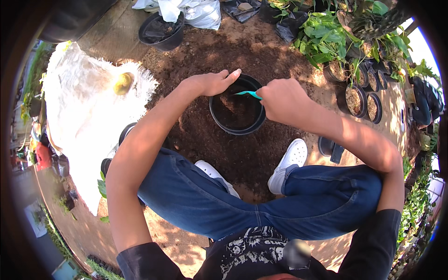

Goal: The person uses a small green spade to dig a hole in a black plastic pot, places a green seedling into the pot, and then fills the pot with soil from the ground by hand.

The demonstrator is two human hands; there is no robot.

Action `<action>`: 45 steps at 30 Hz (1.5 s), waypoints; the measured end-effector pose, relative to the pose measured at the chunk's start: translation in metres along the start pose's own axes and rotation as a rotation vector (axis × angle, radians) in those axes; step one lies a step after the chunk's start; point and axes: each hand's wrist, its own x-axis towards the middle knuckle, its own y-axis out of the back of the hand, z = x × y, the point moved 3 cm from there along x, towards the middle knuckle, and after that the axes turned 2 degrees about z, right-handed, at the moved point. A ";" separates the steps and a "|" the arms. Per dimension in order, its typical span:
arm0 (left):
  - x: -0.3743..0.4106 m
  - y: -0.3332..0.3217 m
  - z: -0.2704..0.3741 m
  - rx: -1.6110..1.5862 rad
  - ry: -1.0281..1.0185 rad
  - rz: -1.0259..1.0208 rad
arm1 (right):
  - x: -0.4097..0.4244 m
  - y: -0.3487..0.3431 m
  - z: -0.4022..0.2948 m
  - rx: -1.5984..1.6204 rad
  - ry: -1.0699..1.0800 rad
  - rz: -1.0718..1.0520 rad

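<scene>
A round black plastic plant pot (238,131) stands on dark loose soil between my feet, with some dark soil inside it. My left hand (217,83) grips the pot's far left rim, its thumb lying along the edge and its other fingers partly hidden. In my right hand (285,101), closed in a fist at the pot's right side, is a teal hand tool (250,93). The tool's narrow end reaches over the pot's opening; its far tip is hard to make out against the dark interior.
A white woven sack (91,101) lies at the left, with a yellowish round fruit (122,84) on it. Behind stands another black pot (162,35). Potted leafy plants (322,38) and soil-filled pots (356,100) line the right. A person (426,99) crouches at the far right.
</scene>
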 end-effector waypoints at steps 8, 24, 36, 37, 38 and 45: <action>-0.003 0.001 -0.001 -0.019 0.009 -0.033 | 0.003 0.020 0.001 0.265 -0.055 -0.081; -0.002 0.002 0.002 0.011 0.001 -0.024 | -0.001 -0.008 0.016 0.359 -0.220 -0.282; 0.000 0.003 0.002 -0.011 -0.002 -0.060 | -0.005 0.014 0.021 0.263 -0.145 -0.087; 0.000 0.003 0.002 -0.016 -0.001 -0.080 | -0.005 0.023 0.016 0.224 -0.154 -0.074; -0.001 0.003 0.002 -0.015 -0.002 -0.070 | -0.005 0.030 0.014 0.185 -0.162 -0.061; 0.001 0.001 0.000 -0.007 -0.002 -0.029 | -0.007 0.024 0.011 0.234 -0.139 -0.161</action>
